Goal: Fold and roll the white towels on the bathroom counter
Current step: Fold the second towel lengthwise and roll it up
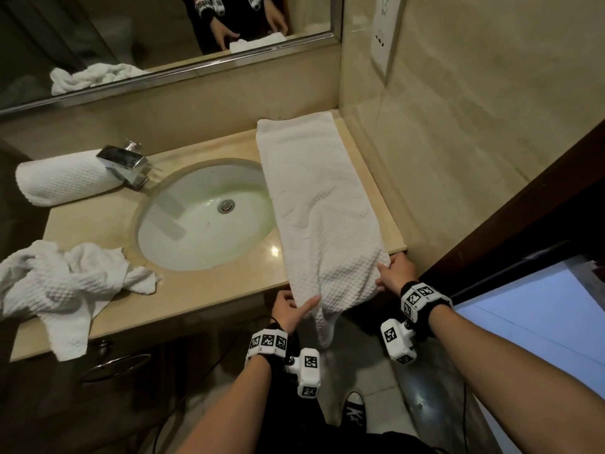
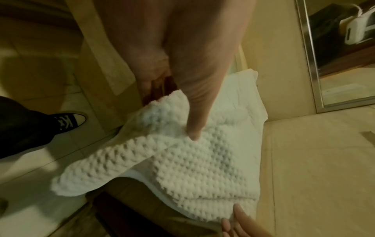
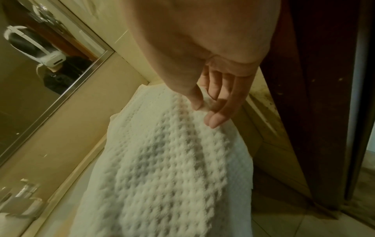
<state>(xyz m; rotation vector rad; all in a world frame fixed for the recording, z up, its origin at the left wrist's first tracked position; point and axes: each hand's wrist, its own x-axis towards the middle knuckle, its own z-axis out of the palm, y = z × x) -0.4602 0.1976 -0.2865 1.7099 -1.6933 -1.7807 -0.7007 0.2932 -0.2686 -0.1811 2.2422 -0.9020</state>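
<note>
A long white waffle towel (image 1: 320,198) lies folded lengthwise on the counter (image 1: 203,290) to the right of the sink, and its near end hangs over the front edge. My left hand (image 1: 291,309) grips the near left corner, thumb on top and fingers beneath. The left wrist view shows that thumb (image 2: 194,128) pressed into the towel (image 2: 192,168). My right hand (image 1: 393,270) holds the near right edge at the counter's corner. In the right wrist view the right hand (image 3: 205,112) pinches the towel (image 3: 162,168) between thumb and fingers.
A rolled white towel (image 1: 65,176) lies at the back left behind the faucet (image 1: 124,162). A crumpled white towel (image 1: 59,290) sits at the front left. The sink (image 1: 203,214) is in the middle. A tiled wall and a dark door frame (image 1: 523,224) close the right side.
</note>
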